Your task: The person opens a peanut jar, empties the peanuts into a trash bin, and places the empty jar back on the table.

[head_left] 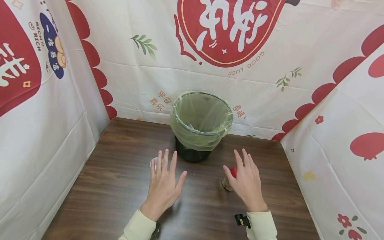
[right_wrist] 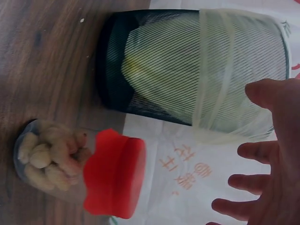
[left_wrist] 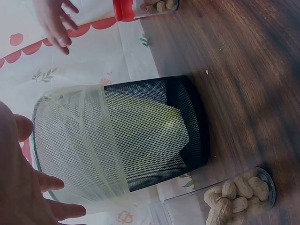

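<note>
While both hands hover palm-down over the wooden table [head_left: 120,186], the right hand [head_left: 246,181] sits just over a clear jar of peanuts [right_wrist: 51,159] with a red cap [right_wrist: 115,173]; its fingers are straight and spread, and they grip nothing. In the head view the jar stands just under and to the inner side of that hand's thumb, only its cap and a little of its body showing. The left hand [head_left: 164,181] is likewise spread flat, fingers apart and holding nothing. Just beyond its fingertips, slightly to its outer side, stands a second clear container of peanuts [left_wrist: 239,194], which bears no red cap and is mostly hidden behind the fingers in the head view. Ahead of both hands, between them and farther off, stands a black mesh wastebasket [head_left: 200,126] lined with a pale green bag [head_left: 180,128]. Behind it and at either side hang printed cloth walls [head_left: 300,66] in red and cream.
</note>
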The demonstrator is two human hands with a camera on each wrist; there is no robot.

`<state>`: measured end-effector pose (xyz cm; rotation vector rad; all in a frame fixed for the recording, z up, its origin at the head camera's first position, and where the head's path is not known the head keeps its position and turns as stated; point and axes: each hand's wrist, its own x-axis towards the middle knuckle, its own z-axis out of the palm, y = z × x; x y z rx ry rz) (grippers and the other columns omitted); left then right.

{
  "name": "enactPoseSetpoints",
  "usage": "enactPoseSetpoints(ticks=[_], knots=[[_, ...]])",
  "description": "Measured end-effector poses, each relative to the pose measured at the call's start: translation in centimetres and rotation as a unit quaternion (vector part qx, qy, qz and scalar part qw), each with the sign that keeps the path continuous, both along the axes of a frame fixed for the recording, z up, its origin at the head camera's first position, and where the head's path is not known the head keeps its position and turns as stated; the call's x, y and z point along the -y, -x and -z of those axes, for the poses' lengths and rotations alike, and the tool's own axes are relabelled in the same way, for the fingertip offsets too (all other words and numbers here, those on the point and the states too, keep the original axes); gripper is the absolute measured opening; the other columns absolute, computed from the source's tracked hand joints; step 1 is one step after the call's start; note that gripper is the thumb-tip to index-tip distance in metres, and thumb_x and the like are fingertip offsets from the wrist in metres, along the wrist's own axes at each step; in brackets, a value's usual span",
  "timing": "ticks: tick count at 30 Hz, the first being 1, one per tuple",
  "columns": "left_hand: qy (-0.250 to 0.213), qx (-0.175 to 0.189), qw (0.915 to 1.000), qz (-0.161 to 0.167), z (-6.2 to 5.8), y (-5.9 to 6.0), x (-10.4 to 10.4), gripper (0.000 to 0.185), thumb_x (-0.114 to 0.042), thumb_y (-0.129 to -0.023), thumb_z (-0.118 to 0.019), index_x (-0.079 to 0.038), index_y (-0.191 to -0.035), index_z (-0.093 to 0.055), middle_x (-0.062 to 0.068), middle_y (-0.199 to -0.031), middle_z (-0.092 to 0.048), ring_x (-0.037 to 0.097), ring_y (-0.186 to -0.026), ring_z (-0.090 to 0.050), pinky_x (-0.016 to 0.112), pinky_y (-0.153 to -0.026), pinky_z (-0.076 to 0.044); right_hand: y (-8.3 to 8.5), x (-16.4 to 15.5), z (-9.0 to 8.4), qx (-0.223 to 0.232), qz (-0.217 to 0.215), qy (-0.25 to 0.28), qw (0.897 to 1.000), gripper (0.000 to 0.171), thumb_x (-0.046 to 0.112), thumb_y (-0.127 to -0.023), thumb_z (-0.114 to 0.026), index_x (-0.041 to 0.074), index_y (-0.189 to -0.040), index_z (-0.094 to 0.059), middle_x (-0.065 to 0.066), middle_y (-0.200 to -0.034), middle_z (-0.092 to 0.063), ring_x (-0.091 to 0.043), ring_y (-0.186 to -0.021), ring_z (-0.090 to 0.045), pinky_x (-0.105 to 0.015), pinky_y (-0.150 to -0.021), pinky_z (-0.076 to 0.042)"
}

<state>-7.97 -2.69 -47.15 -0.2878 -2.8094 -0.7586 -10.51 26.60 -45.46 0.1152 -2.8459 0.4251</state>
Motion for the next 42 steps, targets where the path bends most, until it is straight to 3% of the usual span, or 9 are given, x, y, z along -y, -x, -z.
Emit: enactPoseSetpoints(ticks=[11, 18, 27, 42], knots=[[-0.014, 0.012, 0.9998, -0.003, 0.4, -0.1, 0.2, 0.077, -0.052, -0.111, -0.049, -0.01, -0.171, -0.028, 0.026, -0.176, -0.025, 0.049, -0.165, -0.017, 0.071, -0.131, -0.015, -0.6, -0.7, 2.0, 0.066, 0.008, -0.019, 0.998, 0.063, 0.033, -0.101, -0.072, 0.0, -0.152, -0.056, -0.034, -0.157, -0.051, -0.057, -0.141, -0.052, -0.075, -0.114, -0.044], [-0.026, 0.013, 0.9996, 0.001, 0.3, -0.1, 0.3, 0.077, -0.052, -0.111, -0.049, -0.009, -0.171, -0.028, 0.027, -0.176, -0.025, 0.049, -0.166, -0.016, 0.07, -0.132, -0.013, -1.3, -0.8, 2.2, 0.097, 0.006, -0.039, 0.995, 0.057, 0.026, -0.1, -0.074, -0.003, -0.148, -0.059, -0.035, -0.151, -0.056, -0.056, -0.132, -0.059, -0.073, -0.107, -0.05], [-0.026, 0.01, 0.9996, -0.002, 0.3, -0.1, 0.3, 0.076, -0.051, -0.111, -0.051, -0.008, -0.17, -0.03, 0.028, -0.174, -0.028, 0.05, -0.165, -0.018, 0.071, -0.131, -0.015, -1.2, -1.1, 2.7, 0.095, -0.004, -0.056, 0.994, 0.054, 0.017, -0.096, -0.079, -0.003, -0.144, -0.063, -0.034, -0.146, -0.06, -0.055, -0.125, -0.063, -0.071, -0.099, -0.056], [-0.029, 0.012, 0.9995, -0.001, 0.3, -0.1, 0.4, 0.076, -0.05, -0.111, -0.051, -0.008, -0.171, -0.029, 0.028, -0.175, -0.027, 0.049, -0.165, -0.017, 0.07, -0.131, -0.015, -1.0, -1.5, 3.0, 0.113, 0.005, -0.032, 0.993, 0.056, 0.01, -0.094, -0.08, -0.001, -0.145, -0.062, -0.033, -0.142, -0.06, -0.053, -0.12, -0.063, -0.071, -0.088, -0.06]])
